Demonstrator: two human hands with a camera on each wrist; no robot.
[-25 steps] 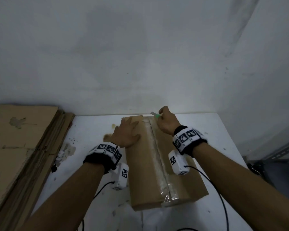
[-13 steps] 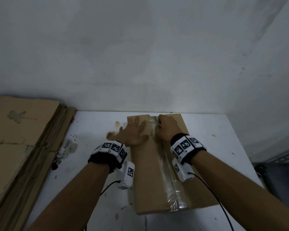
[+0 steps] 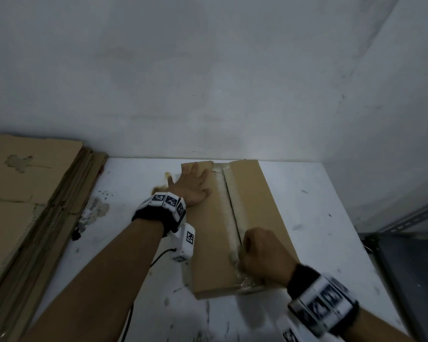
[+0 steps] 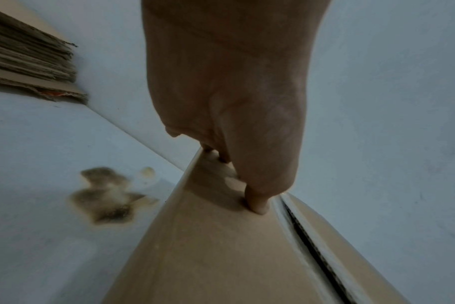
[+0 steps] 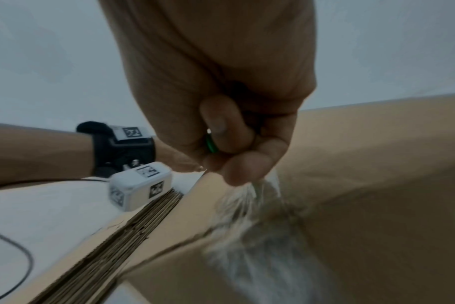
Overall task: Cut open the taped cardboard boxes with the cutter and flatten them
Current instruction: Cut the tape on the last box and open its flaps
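Two hands on one long brown cardboard box (image 3: 242, 225) lying flat on the white stained table (image 3: 319, 218), far end near the wall. Head view: left hand (image 3: 192, 186) flat, fingers spread, pressing the box's far-left top. Right hand (image 3: 263, 255) fisted at the near end of the clear tape strip (image 3: 223, 208), right on the seam. Dark slit runs open along the seam from the far end down to the fist; the short bit of tape over the near edge looks uncut. Cutter hidden here. Stack of flattened brown cardboard sheets (image 3: 30, 193) at the table's left.

Left wrist view: left-hand fingers (image 4: 257, 203) straight, tips down on the box top just beside the split seam (image 4: 312, 246). Risk: if the freed flap gives way under that pressure, the box shifts mid-cut.

Right wrist view: right-hand grip is curled tight round the green-handled cutter (image 5: 210, 144), only a sliver of green showing; blade not visible. Crumpled tape (image 5: 247, 197) bunches directly under the fingers at the box's near corner. Risks, judged: bunched tape snags the blade so it jerks free; the stroke runs toward the body, so an overshoot past the near edge could come at the person or the wrist cable; blade too deep scores the flaps.
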